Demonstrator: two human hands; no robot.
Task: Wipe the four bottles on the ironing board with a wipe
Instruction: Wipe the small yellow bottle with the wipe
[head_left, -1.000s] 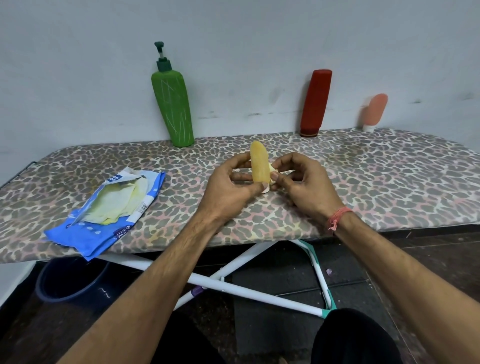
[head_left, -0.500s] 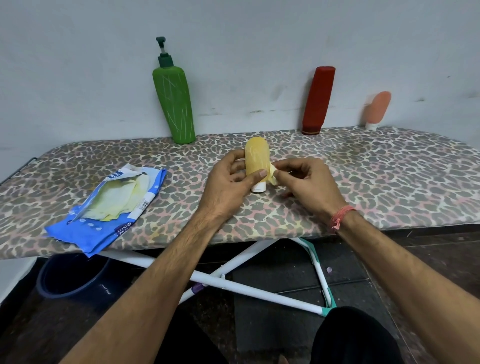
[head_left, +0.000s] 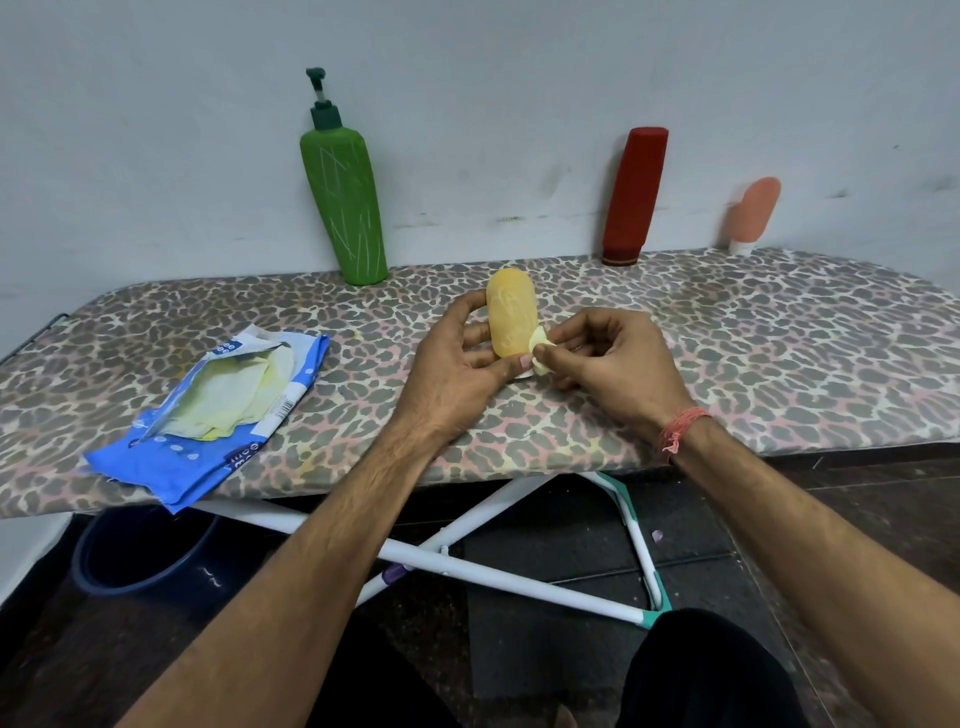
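Over ironing board (head_left: 727, 353), hands curled round yellow bottle (head_left: 510, 318)

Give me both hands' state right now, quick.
Left hand: grips the yellow bottle, upright.
Right hand: pinches a small wipe against the bottle's lower side.

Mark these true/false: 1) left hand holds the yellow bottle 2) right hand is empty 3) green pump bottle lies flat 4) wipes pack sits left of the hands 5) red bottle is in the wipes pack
1) The left hand holds the yellow bottle: true.
2) The right hand is empty: false, it pinches a wipe against the bottle's lower side.
3) The green pump bottle lies flat: false, it stands leaning on the wall.
4) The wipes pack sits left of the hands: true, on the ironing board.
5) The red bottle is in the pack: false, it stands by the wall.
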